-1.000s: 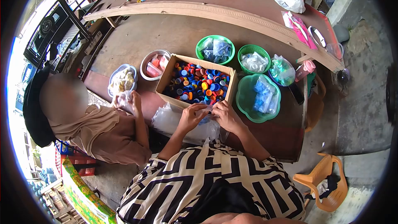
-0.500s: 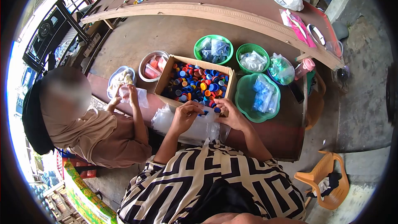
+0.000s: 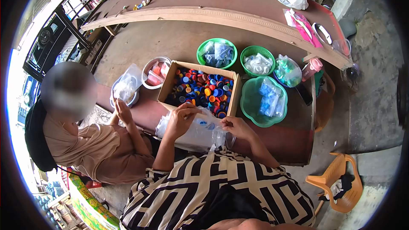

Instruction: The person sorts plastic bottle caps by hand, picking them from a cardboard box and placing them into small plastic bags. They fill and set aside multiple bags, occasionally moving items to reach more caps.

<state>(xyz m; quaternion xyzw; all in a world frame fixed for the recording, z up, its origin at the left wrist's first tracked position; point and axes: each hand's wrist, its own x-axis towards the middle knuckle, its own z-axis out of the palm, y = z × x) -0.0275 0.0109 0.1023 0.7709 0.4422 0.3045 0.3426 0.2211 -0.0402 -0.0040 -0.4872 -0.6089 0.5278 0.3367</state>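
A brown table (image 3: 140, 36) bears a cardboard box (image 3: 235, 93) and a scalloped green basin (image 3: 251, 100).

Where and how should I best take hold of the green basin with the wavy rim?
I'd take the green basin by its near rim, coming from the camera's side and pinching over the edge. It sits upright, open-topped, its near-left interior bare beside the blue packets. The cardboard box crowds its left and the green basket its far side.

Past the fingers (image 3: 189, 110) I count one cardboard box (image 3: 235, 93), six basins (image 3: 251, 104) and, rightward, one pink bottle (image 3: 312, 69).
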